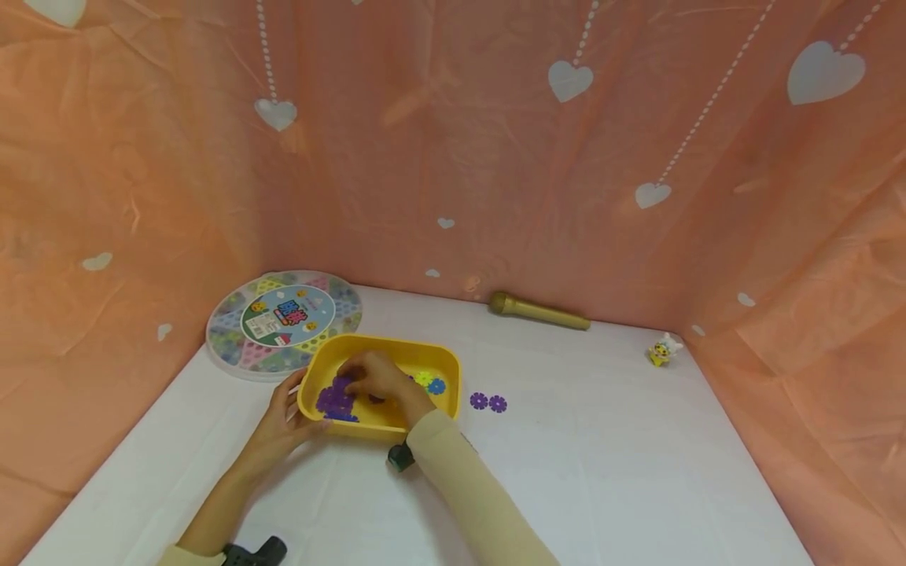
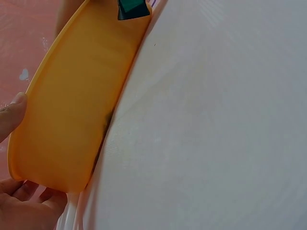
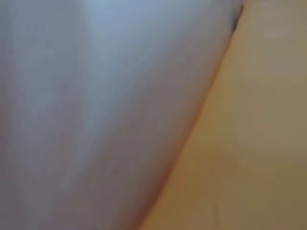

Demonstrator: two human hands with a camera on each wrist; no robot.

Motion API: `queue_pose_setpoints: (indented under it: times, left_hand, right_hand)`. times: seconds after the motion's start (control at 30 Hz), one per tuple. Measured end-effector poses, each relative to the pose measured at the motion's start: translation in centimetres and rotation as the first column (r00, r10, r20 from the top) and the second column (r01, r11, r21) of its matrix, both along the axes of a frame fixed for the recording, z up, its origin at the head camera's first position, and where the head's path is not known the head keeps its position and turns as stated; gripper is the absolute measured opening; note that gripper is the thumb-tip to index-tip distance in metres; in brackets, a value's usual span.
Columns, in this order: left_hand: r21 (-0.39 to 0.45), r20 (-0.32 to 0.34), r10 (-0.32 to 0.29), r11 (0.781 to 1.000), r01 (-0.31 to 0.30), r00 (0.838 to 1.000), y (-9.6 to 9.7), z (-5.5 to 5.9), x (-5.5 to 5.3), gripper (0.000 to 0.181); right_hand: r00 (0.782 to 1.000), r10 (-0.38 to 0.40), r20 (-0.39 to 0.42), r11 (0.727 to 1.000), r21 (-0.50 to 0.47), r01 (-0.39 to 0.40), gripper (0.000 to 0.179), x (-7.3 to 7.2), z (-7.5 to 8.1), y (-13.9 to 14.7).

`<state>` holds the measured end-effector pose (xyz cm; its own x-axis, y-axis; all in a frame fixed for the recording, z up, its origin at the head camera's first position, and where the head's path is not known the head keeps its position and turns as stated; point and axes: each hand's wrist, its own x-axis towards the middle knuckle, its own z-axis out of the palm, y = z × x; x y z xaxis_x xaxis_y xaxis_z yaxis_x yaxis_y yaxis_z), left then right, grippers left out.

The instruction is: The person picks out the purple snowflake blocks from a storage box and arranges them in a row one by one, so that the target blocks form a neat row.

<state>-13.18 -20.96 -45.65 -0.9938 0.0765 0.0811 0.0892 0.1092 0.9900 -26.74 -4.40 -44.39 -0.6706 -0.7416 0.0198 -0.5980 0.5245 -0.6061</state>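
A yellow plastic basket (image 1: 385,431) stands on the white tabletop. My left hand (image 1: 283,420) grips its left end, with the thumb at the near rim and the fingers round the end wall; the left wrist view shows the thumb (image 2: 13,115) on the rim. My right hand (image 1: 378,377) is down inside the basket, fingers bent over a heap of purple snowflake discs (image 1: 336,399). I cannot tell whether its fingertips pinch a disc. Yellow-green (image 1: 423,378) and blue snowflake discs (image 1: 436,386) lie at the basket's right end.
Two purple snowflake discs (image 1: 488,402) lie side by side right of the basket. Behind it at left is a round board-game case (image 1: 248,358). A gold microphone (image 1: 545,312) lies at the back, a small figurine (image 1: 664,350) at far right. Orange curtains (image 1: 453,157) surround the table.
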Motion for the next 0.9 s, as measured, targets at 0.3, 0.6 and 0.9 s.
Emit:
queue_pose_setpoints:
  times: [0.3, 0.6, 0.9]
  left_hand:
    - [-0.026, -0.001, 0.004, 1.0, -0.005, 1.0, -0.1, -0.1, 0.0, 0.092]
    - [-0.04, 0.019, 0.0, 0.999, 0.001, 1.0, 0.0, 0.1, 0.1, 0.092]
    - [-0.067, 0.041, 0.006, 0.998, -0.003, 0.999, -0.1, 0.5, -0.1, 0.093]
  right_hand:
    - [0.998, -0.037, 0.046, 0.999, -0.035, 0.038, 0.029, 0.1, 0.1, 0.0]
    - [0.988, -0.116, 0.106, 0.962, -0.235, 0.138, 0.031, 1.6, 2.5, 1.5]
    - [0.991, -0.109, 0.073, 0.901, -0.414, 0.129, 0.029, 2.1, 4.9, 5.8]
